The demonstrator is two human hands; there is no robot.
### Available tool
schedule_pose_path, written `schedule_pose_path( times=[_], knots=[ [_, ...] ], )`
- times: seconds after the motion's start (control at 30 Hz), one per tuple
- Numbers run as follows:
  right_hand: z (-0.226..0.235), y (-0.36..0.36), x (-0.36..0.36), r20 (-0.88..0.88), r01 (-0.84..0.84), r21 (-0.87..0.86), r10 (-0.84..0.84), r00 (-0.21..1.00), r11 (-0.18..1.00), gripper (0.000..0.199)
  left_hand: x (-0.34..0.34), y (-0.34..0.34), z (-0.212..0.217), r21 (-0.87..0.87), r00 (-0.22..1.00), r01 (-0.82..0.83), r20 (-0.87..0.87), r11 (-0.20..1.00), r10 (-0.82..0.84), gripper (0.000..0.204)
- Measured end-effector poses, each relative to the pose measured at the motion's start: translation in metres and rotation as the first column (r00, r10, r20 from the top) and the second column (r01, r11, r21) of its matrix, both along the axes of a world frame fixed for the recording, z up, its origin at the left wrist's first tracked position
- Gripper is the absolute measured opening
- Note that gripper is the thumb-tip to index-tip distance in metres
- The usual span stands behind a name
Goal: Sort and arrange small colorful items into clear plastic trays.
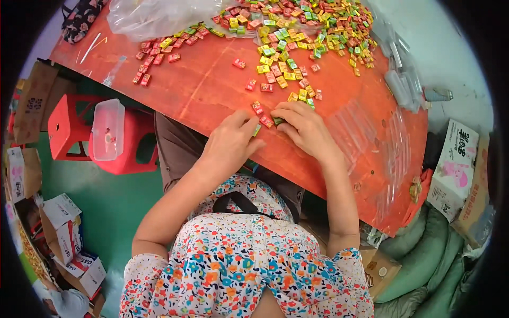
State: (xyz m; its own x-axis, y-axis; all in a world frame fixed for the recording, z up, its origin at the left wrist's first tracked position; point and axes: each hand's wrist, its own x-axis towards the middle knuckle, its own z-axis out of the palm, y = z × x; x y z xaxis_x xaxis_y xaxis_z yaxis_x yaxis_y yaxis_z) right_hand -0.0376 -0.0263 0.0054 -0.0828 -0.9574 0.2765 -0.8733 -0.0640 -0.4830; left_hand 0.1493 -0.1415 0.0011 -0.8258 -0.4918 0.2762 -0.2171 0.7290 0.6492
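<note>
Near the front edge of the red table, my left hand (229, 142) is closed, with a small green box (256, 130) at its thumb and fingertips. Opposite it, my right hand (306, 129) pinches another small green box (278, 121), which its fingers partly cover. Between the two hands lie a red box (257, 107) and a second red box (266, 121), nearly end to end. Just beyond, loose yellow boxes (293, 97) and pinkish-red boxes trail toward a large heap of small coloured boxes (339, 26) at the back.
A clear plastic bag (164, 18) lies at the back left beside a group of red boxes (154, 53). Flat clear plastic sleeves (352, 130) cover the table's right side. Red stools (69, 124), one bearing a clear tub (108, 130), stand left; cartons (456, 164) flank the right.
</note>
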Motion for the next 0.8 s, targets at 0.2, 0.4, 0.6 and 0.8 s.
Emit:
schedule_pose_path(
  times=[0.2,0.4,0.6,0.8],
  knots=[
    [-0.003,0.007,0.006,0.046,0.033,0.01,-0.033,0.998,0.999,0.03,0.009,-0.008,-0.006,-0.007,0.991,0.132,0.002,0.991,-0.132,0.031],
    [-0.004,0.007,0.026,0.023,0.096,-0.024,-0.096,0.995,0.995,0.028,0.001,-0.009,-0.009,0.037,0.999,0.011,0.035,0.999,-0.013,0.029],
    [-0.004,0.015,0.018,0.035,0.22,-0.095,-0.217,0.975,0.971,0.029,-0.004,-0.021,0.007,0.037,0.996,0.035,0.076,0.999,-0.038,0.031],
    [0.007,0.008,-0.027,-0.178,0.357,-0.107,-0.371,0.911,0.928,0.027,-0.077,-0.021,-0.006,-0.278,0.981,0.167,-0.044,0.946,-0.187,0.029]
  ],
)
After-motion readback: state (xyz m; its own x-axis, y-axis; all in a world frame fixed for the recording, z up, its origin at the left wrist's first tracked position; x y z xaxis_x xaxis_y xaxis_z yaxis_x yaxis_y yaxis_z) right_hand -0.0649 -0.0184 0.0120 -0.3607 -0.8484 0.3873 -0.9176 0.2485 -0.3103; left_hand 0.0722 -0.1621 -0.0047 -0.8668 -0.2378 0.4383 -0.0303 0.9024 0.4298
